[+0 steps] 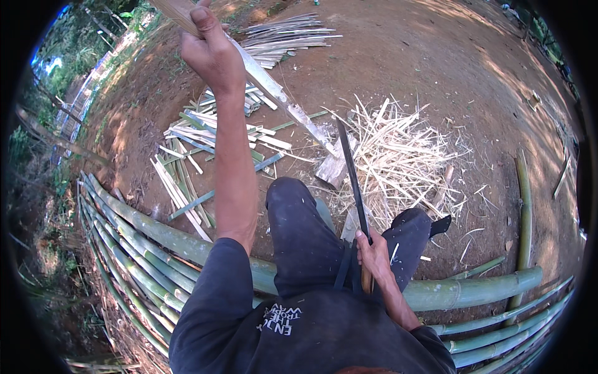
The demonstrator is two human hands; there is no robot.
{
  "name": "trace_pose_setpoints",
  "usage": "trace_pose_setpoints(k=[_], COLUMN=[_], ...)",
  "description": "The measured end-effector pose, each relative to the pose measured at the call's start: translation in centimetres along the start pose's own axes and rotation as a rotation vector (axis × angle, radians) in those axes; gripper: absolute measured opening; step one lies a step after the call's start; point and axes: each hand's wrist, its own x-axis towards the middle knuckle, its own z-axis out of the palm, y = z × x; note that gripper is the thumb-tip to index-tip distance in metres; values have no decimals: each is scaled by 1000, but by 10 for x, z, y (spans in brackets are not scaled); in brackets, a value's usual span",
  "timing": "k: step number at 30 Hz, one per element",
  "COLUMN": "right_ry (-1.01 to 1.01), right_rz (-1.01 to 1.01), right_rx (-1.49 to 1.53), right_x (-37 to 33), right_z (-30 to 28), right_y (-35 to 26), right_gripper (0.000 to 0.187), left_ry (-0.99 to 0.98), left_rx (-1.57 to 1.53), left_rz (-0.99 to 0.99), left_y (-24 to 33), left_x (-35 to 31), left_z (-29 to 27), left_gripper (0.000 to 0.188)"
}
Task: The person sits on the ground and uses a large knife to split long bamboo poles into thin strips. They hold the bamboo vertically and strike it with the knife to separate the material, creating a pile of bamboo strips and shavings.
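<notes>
My left hand (pixel 215 53) is raised at the upper left, its fingers wrapped round a long split bamboo piece (pixel 266 80). The pale piece slants down to the right, its lower end meeting a short wooden block (pixel 333 169) on the ground. Close to my lap, my right hand (pixel 374 254) grips a machete (pixel 354 177) by its wooden handle. The long dark blade points up and away, passing just right of the block. A heap of thin pale bamboo shavings (pixel 398 153) lies beside and beyond the blade.
Split bamboo strips (pixel 193 134) lie scattered at the left, with a stack of slats (pixel 289 37) farther off. A thick green bamboo pole (pixel 473 290) runs across beneath me. More bamboo poles (pixel 134 249) lie at the left, and a single pole (pixel 524 212) at the right.
</notes>
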Motion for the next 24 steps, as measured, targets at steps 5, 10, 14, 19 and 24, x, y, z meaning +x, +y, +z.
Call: trace_pose_setpoints(k=[5,10,14,19,24], right_ry=[92,117,100,59,140], right_rz=[-300,-464,-501,-617,-741], right_rx=[-159,-282,-314,-301,-316], right_x=[17,28,41,55,61], right_z=[8,20,33,54,74], right_y=[-24,-80,-107,-134,-126], right_gripper=[32,31,28,31,24], left_ry=[22,35,14,17,11], left_rx=[-216,-294,-217,-258,-211], left_rz=[163,283,246,208,230], left_y=[29,48,75,85,100], left_x=[0,11,13,2,-5], left_z=[12,10,7,8,4], left_gripper=[38,34,38,45,48])
